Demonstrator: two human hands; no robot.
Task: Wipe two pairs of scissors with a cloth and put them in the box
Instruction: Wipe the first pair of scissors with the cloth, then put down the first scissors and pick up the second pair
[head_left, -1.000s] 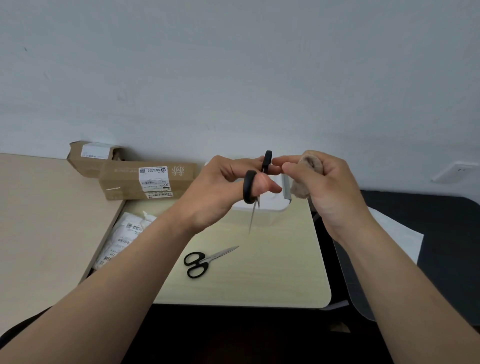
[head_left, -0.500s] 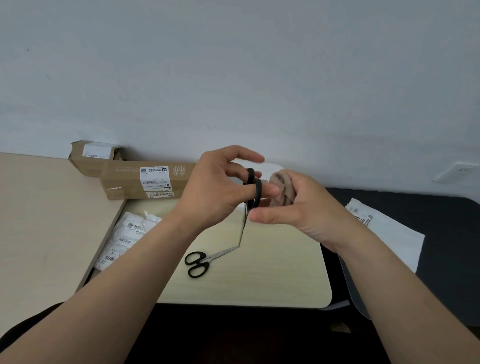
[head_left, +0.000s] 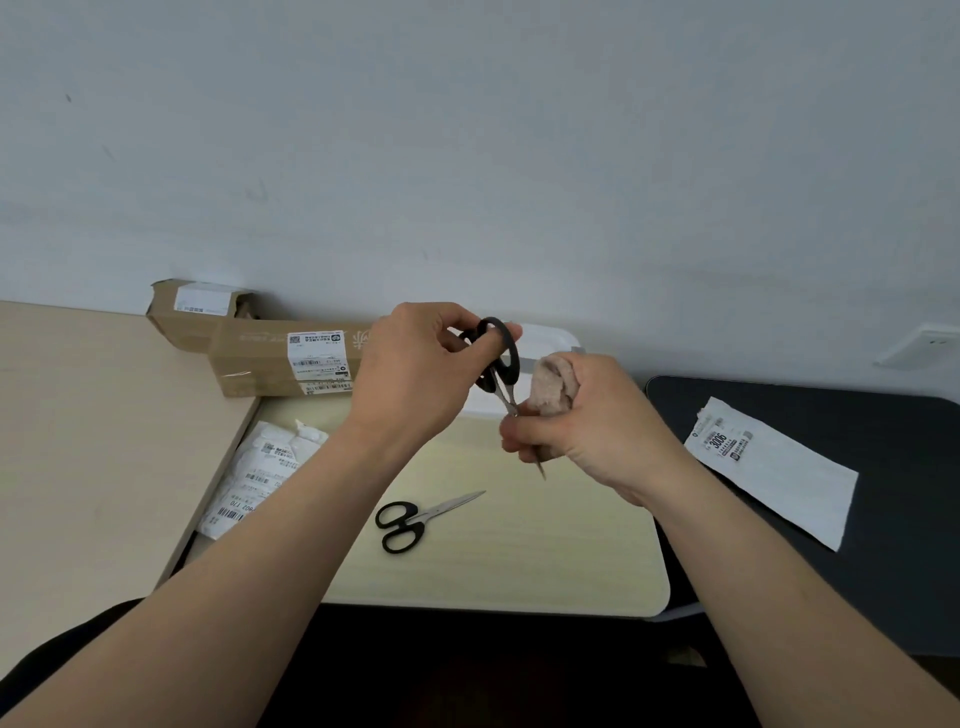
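Fingers of your left hand (head_left: 415, 374) curl round the black handles of the held scissors (head_left: 513, 358), tip down; your right hand (head_left: 587, 426) clamps the beige cloth (head_left: 553, 387) around the blades. The second scissors (head_left: 415, 519) lie on the pale table (head_left: 545, 551), before the white box (head_left: 550, 340).

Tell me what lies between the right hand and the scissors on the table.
Head view: only bare pale tabletop between the right hand and the lying scissors. The held pair's tip pokes from that hand's cloth.
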